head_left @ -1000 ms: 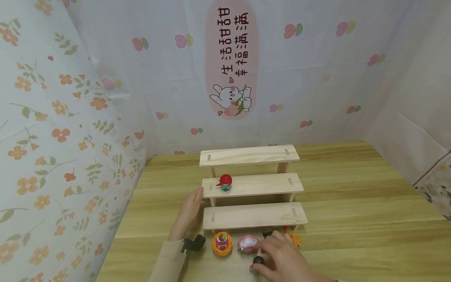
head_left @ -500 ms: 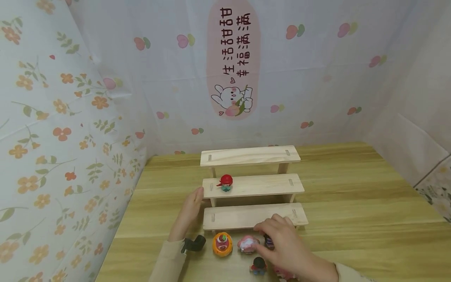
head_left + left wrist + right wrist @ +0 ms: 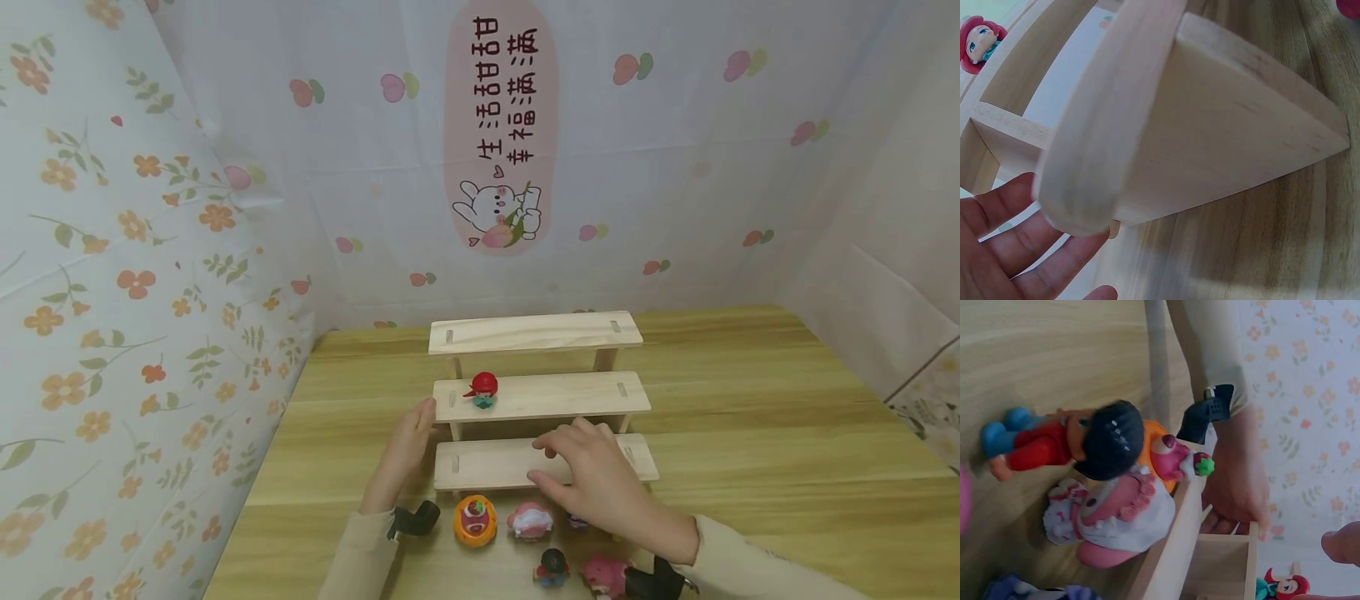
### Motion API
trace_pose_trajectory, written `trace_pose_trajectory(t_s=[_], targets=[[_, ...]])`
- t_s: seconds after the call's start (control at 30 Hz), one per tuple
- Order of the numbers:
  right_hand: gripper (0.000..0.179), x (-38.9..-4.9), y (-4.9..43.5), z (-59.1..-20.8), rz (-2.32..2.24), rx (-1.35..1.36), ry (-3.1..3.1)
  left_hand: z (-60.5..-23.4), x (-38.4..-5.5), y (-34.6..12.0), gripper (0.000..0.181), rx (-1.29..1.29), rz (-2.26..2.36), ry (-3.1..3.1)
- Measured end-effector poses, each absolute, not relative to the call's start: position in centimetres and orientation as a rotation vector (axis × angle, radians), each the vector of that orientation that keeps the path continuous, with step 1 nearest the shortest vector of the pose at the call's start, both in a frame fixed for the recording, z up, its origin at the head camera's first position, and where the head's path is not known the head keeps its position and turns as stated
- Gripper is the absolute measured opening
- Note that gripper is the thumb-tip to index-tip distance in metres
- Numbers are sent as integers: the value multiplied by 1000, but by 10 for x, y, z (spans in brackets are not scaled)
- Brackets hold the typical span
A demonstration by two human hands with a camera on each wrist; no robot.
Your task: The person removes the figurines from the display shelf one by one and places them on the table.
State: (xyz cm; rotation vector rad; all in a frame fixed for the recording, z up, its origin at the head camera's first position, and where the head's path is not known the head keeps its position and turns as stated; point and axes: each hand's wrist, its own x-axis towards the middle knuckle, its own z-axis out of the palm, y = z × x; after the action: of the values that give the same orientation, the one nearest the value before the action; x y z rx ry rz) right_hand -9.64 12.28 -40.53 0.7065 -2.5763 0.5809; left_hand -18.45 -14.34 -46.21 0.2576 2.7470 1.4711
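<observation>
A three-tier wooden display stand (image 3: 483, 462) stands on the table, with a red-haired figurine (image 3: 483, 390) on its middle tier. My left hand (image 3: 408, 433) rests at the left end of that tier; in the left wrist view its fingers (image 3: 1035, 250) are extended against the rounded board end. Over the right part of the lowest tier hovers my right hand (image 3: 592, 471), thumb and forefinger apart with nothing seen between them. In front of the stand are an orange round figurine (image 3: 475, 521), a pink figurine in white (image 3: 530, 521) and a black-haired figurine (image 3: 552, 567).
Another pink figurine (image 3: 604, 575) lies beside the right wrist's black camera mount (image 3: 654, 581). A purple figurine (image 3: 577, 522) is mostly hidden under the right hand. Floral cloth (image 3: 135, 333) hangs at the left, and printed cloth (image 3: 360, 167) covers the back.
My right hand has moved up and away from the front figurines to above the lowest tier, uncovering the black-haired and pink ones. The left hand stays at the stand.
</observation>
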Motion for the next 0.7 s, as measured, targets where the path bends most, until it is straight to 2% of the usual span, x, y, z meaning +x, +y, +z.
trace_pose_trajectory(t_s=[0.7], targets=[[44, -158, 93, -379, 636, 660, -2695, -464, -183, -145, 50, 289, 1481, 2759]])
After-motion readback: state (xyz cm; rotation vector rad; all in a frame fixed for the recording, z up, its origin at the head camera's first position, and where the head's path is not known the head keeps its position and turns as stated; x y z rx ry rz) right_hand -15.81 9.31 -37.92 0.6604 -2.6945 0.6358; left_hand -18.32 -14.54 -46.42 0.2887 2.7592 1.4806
